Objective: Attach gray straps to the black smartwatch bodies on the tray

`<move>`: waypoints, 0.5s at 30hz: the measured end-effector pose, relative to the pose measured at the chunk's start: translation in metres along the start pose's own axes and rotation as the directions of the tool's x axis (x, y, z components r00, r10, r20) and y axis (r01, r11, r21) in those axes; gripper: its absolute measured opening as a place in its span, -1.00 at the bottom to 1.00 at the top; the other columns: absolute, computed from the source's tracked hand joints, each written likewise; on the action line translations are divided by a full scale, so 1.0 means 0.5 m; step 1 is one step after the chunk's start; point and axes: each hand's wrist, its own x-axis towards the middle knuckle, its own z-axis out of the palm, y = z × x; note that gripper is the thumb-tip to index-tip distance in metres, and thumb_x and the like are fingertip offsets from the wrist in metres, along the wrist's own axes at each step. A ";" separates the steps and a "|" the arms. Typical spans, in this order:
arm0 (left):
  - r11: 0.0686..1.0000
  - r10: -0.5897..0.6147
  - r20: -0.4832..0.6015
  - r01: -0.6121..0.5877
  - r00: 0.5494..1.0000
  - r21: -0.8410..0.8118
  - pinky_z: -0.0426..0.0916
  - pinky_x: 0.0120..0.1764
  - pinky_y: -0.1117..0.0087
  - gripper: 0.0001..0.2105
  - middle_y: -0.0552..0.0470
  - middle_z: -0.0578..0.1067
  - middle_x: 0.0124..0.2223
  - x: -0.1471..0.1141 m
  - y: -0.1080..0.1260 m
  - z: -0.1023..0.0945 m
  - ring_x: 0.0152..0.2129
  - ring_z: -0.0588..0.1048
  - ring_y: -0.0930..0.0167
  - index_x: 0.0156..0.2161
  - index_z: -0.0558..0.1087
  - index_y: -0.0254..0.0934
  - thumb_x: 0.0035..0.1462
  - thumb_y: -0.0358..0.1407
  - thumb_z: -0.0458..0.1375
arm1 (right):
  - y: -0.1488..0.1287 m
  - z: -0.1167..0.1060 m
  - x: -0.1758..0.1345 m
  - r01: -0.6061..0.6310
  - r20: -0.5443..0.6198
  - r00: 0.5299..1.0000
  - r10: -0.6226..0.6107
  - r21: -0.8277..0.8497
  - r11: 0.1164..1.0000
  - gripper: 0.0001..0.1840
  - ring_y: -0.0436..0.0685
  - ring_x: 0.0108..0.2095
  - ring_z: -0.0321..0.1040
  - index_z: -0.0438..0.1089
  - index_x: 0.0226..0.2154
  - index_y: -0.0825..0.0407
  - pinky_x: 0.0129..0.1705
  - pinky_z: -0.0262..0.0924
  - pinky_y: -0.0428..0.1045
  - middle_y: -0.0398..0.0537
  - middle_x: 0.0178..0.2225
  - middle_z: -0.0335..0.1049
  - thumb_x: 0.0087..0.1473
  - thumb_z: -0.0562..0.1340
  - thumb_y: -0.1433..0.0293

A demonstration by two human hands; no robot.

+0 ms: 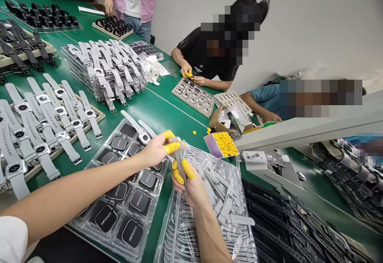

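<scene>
A smartwatch with a grey strap (pixel 180 160) is held upright between both hands. My left hand (pixel 157 148), with yellow finger cots, pinches its upper end, where the shiny case partly shows. Lower down, my right hand (pixel 191 185) is closed round the strap, also in yellow finger cots. Beneath my left arm lies a clear tray (pixel 154 211) of black square screens under film. Another grey-strapped watch (pixel 144 137) rests face down on that tray's far edge. Loose grey straps (pixel 226 205) lie on a plastic-wrapped strap bundle (pixel 176 235) under my right hand.
Grey watches fill a beige tray (pixel 100 114) at left; stacked trays of watches (pixel 104 71) stand behind. A box of yellow finger cots (pixel 213 145), a bottle (pixel 263 157) and black straps (pixel 287 219) are at right. A co-worker in black (pixel 194 52) handles parts across the green table (pixel 163 113).
</scene>
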 end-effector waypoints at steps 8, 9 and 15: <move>0.957 -0.245 -0.458 0.139 0.855 -0.253 0.48 -0.56 0.40 -0.76 -0.10 0.62 -0.08 0.033 0.016 -0.019 -0.58 0.60 0.40 -0.06 0.22 -0.22 0.31 -0.20 0.17 | -0.002 -0.017 0.004 0.171 -0.193 0.956 -0.221 -0.245 0.954 -0.54 -0.04 -0.62 0.05 0.32 -0.33 -0.05 -0.59 0.01 -0.09 -0.28 -0.57 0.21 0.09 0.39 -0.06; 0.957 -0.268 -0.373 0.199 0.888 -0.212 0.47 -0.58 0.41 -0.72 -0.14 0.62 -0.05 0.026 0.007 -0.009 -0.59 0.60 0.40 0.00 0.23 -0.23 0.29 -0.21 0.18 | -0.002 -0.017 0.004 0.221 -0.222 0.937 -0.268 -0.217 0.951 -0.56 -0.03 -0.61 0.09 0.30 -0.31 -0.06 -0.57 0.06 -0.08 -0.27 -0.55 0.25 0.12 0.38 -0.04; 0.908 0.017 0.167 -0.085 0.986 0.411 0.57 -0.06 0.17 -0.55 -0.18 0.57 0.12 -0.016 -0.037 0.018 -0.11 0.63 0.25 0.24 0.37 -0.23 0.25 -0.43 0.10 | 0.004 -0.003 -0.009 0.262 -0.112 0.956 -0.270 -0.079 0.962 -0.64 -0.05 -0.63 0.06 0.34 -0.27 -0.05 -0.59 -0.01 -0.10 -0.28 -0.56 0.25 0.23 0.32 0.02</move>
